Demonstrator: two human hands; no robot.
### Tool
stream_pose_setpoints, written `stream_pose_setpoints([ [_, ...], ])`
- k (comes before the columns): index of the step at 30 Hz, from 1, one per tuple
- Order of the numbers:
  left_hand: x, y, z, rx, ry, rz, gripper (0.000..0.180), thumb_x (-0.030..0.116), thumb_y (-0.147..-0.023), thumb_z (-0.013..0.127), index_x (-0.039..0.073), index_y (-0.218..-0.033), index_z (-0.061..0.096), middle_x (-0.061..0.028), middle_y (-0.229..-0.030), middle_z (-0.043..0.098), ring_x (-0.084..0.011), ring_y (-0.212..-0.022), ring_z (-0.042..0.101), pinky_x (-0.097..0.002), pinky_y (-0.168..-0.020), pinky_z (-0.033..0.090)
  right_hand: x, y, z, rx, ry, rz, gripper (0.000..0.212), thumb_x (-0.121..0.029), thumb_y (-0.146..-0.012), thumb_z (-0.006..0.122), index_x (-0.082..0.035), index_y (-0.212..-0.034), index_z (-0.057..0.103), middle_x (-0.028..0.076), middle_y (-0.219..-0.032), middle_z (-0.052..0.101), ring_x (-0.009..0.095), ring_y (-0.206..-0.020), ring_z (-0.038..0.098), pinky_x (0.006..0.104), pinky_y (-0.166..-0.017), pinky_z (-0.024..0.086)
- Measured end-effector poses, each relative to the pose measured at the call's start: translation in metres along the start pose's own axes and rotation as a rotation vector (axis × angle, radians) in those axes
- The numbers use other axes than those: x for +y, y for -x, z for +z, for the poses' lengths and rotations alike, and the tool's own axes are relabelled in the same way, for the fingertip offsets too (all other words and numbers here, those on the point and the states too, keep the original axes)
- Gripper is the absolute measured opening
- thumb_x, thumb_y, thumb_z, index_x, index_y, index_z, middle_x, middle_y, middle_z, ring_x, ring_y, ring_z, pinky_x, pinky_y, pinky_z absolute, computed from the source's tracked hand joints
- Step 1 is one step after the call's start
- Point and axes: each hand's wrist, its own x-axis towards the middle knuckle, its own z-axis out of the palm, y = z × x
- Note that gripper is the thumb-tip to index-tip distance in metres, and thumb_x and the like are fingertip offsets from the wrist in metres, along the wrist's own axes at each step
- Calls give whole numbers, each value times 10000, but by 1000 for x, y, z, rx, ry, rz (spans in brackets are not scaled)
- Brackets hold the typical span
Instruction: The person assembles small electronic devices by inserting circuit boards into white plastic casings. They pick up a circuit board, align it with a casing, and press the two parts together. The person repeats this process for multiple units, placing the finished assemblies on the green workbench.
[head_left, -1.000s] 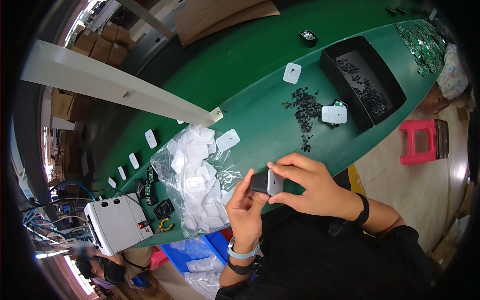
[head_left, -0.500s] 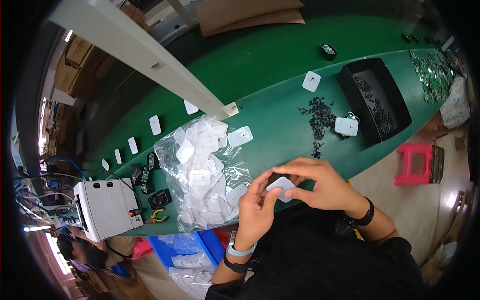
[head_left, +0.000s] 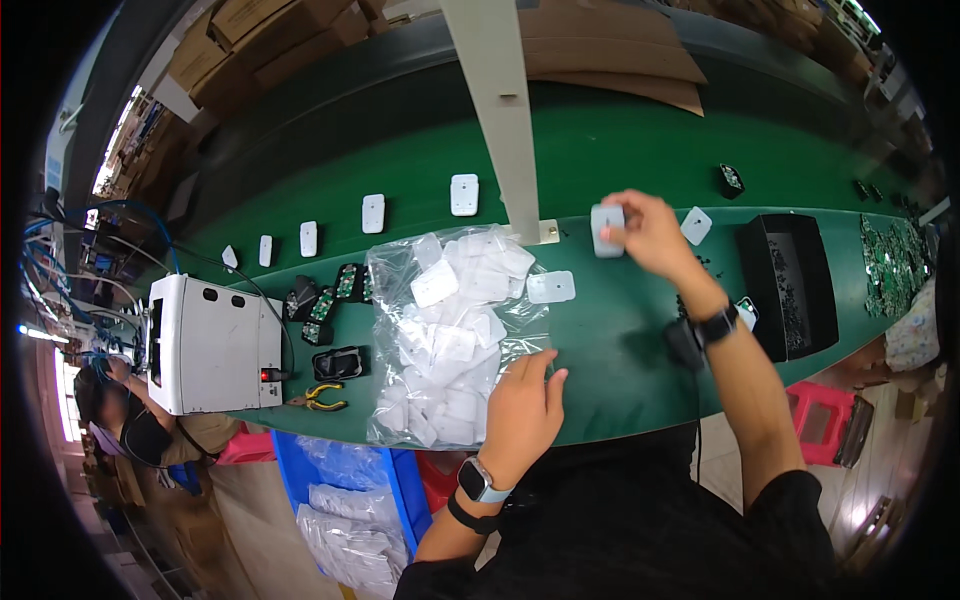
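My right hand [head_left: 648, 236] grips a white-faced plastic case [head_left: 606, 231] between thumb and fingers, held up near the far edge of the green table. Its dark lower side hardly shows. My left hand [head_left: 526, 408] is open and holds nothing, fingers stretched out by the right side of a clear plastic bag [head_left: 385, 330] of white covers [head_left: 455, 345]. One loose white cover [head_left: 551, 287] lies at the bag's right edge, another [head_left: 696, 225] beyond my right wrist. My right forearm mostly hides the small black parts and a circuit-board piece [head_left: 747, 312].
Several white-faced cases [head_left: 373, 213] stand in a row on the green belt [head_left: 420, 140] behind a pale post [head_left: 495, 110]. At left are a white machine [head_left: 225, 345], yellow-handled pliers [head_left: 322, 397] and black cases with boards [head_left: 320, 305]. A black box [head_left: 815, 310] stands right, a blue crate [head_left: 400, 495] below.
My left hand has let go of the case. My right hand has carried it away from my body toward the table's far edge. The whole view has turned.
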Motion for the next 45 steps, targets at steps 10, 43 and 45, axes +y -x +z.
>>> stream_pose_setpoints([
  [10, -29, 3, -4, 128, -252, 135, 264, -4, -850, 665, -35, -1110, 632, -202, -1061, 622, -397, -1025, 583, -458, -912, 491, 20, -104, -7, 124, 620, 124, 477, -236, -806, 834, -47, -1226, 710, 199, -1067, 741, 357, -1029, 715, 422, -935, 554],
  [43, 43, -25, 23, -171, 792, -400, 454, -108, -928, 614, -34, -1362, 500, -129, -1107, 644, -237, -978, 697, -367, -740, 659, 36, 197, -57, 188, 595, -138, 67, -56, -828, 713, -14, -855, 670, 123, -818, 619, 353, -739, 657, 446, -671, 556],
  [45, 46, -23, 26, -209, 835, -434, 399, -93, -940, 609, -41, -1328, 530, -143, -1136, 662, -235, -987, 698, -378, -750, 659, 34, 196, -59, 168, 574, -100, 71, -57, -821, 711, -9, -832, 660, 130, -816, 629, 359, -733, 658, 450, -666, 555],
])
